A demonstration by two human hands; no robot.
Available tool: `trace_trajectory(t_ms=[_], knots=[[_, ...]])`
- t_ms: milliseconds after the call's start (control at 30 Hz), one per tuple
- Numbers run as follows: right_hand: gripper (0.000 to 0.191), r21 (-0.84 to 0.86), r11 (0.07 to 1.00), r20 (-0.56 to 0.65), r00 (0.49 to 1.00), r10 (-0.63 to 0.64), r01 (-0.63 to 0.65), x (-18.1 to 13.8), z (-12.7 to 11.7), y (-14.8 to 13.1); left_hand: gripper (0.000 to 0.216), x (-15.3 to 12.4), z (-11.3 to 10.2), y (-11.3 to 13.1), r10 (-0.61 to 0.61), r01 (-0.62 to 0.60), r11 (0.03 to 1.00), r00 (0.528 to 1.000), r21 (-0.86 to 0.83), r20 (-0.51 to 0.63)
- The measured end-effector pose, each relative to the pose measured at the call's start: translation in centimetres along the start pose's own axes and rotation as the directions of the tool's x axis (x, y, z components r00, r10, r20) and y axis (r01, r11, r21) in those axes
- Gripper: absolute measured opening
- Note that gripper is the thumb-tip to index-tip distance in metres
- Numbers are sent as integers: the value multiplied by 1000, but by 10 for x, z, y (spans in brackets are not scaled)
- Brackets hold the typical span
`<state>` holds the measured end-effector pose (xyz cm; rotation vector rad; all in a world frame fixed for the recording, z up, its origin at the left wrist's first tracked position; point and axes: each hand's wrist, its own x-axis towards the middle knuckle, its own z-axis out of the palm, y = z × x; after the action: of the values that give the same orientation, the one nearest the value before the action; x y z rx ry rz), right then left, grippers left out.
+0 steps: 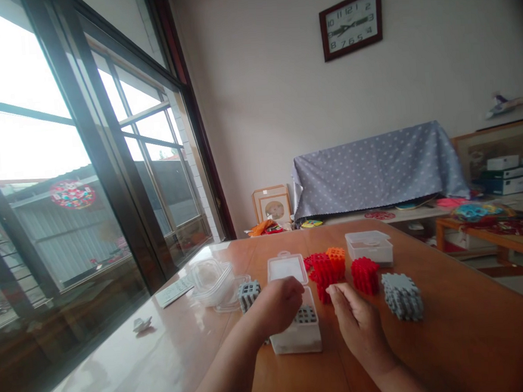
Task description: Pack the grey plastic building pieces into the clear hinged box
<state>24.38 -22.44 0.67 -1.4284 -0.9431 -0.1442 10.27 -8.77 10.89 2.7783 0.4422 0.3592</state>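
My left hand (pixel 278 305), its fingers curled closed, hangs over an open clear plastic box (pixel 296 341). Grey lattice-like interlocking pieces (pixel 304 315) lie inside that box, and its lid (pixel 287 268) is folded back. What the left fingers hold, if anything, is hidden. My right hand (pixel 357 312) is to the right of the box, thumb and fingers pressed together. Its fingertips overlap the view of a red stack of toothed pieces (pixel 324 272), and I cannot tell whether they touch it. Partly behind my left wrist stands a grey stack (pixel 249 292).
Another red stack (pixel 364 275) and a grey stack (pixel 403 296) stand at right, with orange pieces (pixel 336 254) behind. A second clear box (pixel 369 248) is farther back. Clear round containers (pixel 211 283), a paper card (pixel 174 291) and a small crumpled thing (pixel 142 325) lie at left.
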Motion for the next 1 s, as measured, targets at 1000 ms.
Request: trace_trajectory(t_ms=[1000], knots=[[36,-34,999,42,999,34,-33,-4,1,4,30,-43,-74,-53,-27,8,998,962,-69,-271]])
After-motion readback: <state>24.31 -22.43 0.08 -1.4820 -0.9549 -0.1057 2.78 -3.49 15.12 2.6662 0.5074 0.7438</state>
